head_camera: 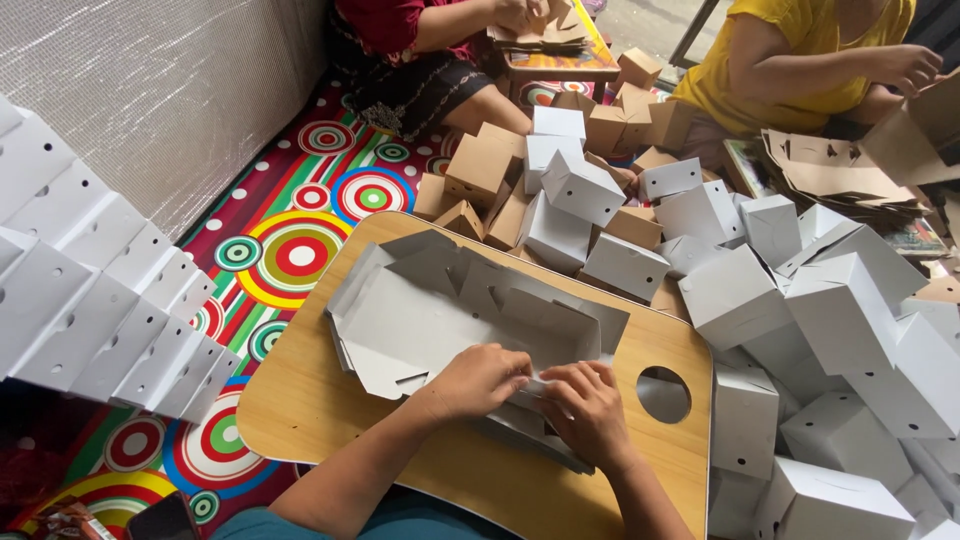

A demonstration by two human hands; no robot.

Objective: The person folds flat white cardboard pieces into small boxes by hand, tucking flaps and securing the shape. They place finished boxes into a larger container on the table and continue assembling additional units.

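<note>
A stack of flat grey-white cardboard box blanks (440,300) lies on a small wooden lap table (300,400). My left hand (480,380) and my right hand (588,408) sit side by side at the near edge of the stack. Both pinch and fold a flap of the top blank. The fingers of both hands curl over the cardboard edge, which partly hides the fold.
A pile of folded white and brown boxes (800,330) fills the right and far side. Stacked flat blanks (90,300) lean at the left. Two other people (800,60) sit across, handling brown cardboard. A round hole (664,394) is cut in the table. A patterned mat (300,250) covers the floor.
</note>
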